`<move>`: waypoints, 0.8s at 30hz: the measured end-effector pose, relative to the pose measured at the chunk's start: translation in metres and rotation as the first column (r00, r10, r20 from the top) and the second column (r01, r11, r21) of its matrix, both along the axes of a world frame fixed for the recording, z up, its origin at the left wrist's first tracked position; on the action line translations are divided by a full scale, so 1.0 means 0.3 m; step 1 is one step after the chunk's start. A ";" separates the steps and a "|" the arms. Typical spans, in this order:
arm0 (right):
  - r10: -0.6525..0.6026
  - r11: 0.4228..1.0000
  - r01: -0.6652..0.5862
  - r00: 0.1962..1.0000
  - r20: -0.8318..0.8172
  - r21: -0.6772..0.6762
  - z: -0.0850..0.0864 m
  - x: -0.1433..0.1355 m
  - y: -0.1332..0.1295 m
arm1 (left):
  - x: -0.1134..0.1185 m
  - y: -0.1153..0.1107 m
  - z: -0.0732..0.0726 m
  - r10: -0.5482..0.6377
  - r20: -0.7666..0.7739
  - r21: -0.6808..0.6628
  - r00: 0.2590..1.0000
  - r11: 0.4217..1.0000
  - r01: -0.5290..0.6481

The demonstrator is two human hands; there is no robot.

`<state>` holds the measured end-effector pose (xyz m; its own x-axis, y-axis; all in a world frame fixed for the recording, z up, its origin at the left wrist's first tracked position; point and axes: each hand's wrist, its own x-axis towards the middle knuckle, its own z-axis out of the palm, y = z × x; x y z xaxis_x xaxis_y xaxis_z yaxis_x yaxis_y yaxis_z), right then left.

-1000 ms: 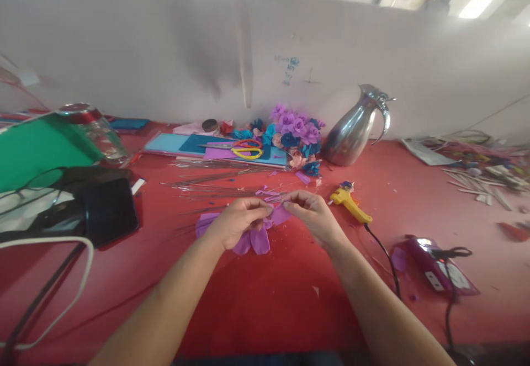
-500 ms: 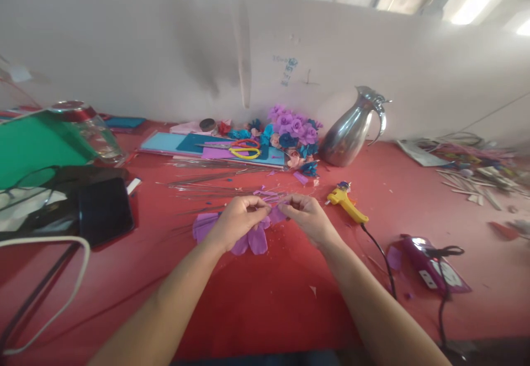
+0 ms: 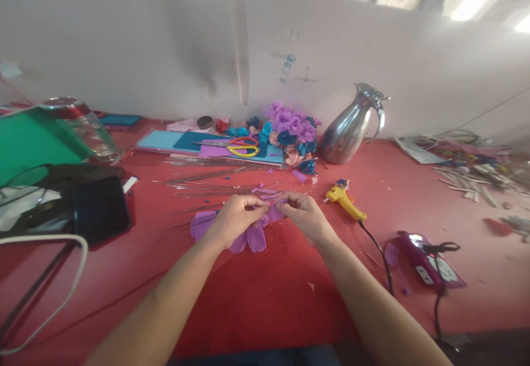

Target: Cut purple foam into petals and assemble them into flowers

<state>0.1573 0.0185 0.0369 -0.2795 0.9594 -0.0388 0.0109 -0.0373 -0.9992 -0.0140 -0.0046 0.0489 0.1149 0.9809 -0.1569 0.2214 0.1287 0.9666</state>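
Note:
Between my two hands is a small purple paper petal [image 3: 275, 213], pinched at its edges. My left hand [image 3: 236, 218] grips its left side with thumb and fingertips. On its right side, the thumb and fingers of my right hand [image 3: 305, 217] are closed on it. Several cut purple petals [image 3: 255, 238] lie on the red table under and beside my left hand. Just beyond my hands are purple paper scraps [image 3: 267, 194] and a spread of thin wires [image 3: 199, 189]. A yellow glue gun [image 3: 345, 201] rests to the right of my right hand.
Behind lie scissors [image 3: 243, 149] on coloured sheets [image 3: 159, 141], with purple paper flowers [image 3: 290, 122] and a steel jug [image 3: 348, 128] beside them. A phone [image 3: 101, 211] and glass jar [image 3: 93, 134] stand left. To the right is a purple power strip [image 3: 433, 261] with cables.
The view has shifted slightly, so everything sits a little further left and up. Both hands keep their pinch on the purple petal with hardly any movement.

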 end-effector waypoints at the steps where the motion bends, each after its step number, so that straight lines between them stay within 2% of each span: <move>1: 0.001 1.000 -0.001 1.000 -0.005 -0.003 0.001 -0.001 -0.001 | 0.001 0.000 0.001 0.009 0.013 -0.008 1.000 1.000 -0.009; 10: 0.004 1.000 -0.005 1.000 -0.021 -0.025 0.004 -0.003 -0.003 | 0.000 0.000 0.003 0.032 0.075 -0.045 0.997 0.999 -0.029; 24: 0.013 1.000 -0.013 1.000 0.002 0.011 -0.006 -0.003 -0.003 | -0.002 0.002 0.000 0.035 0.064 -0.028 0.997 0.999 -0.033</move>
<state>0.1563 0.0175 0.0352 -0.2916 0.9561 -0.0287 0.0127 -0.0261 -0.9996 -0.0145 -0.0041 0.0490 0.0920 0.9800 -0.1764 0.1540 0.1610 0.9749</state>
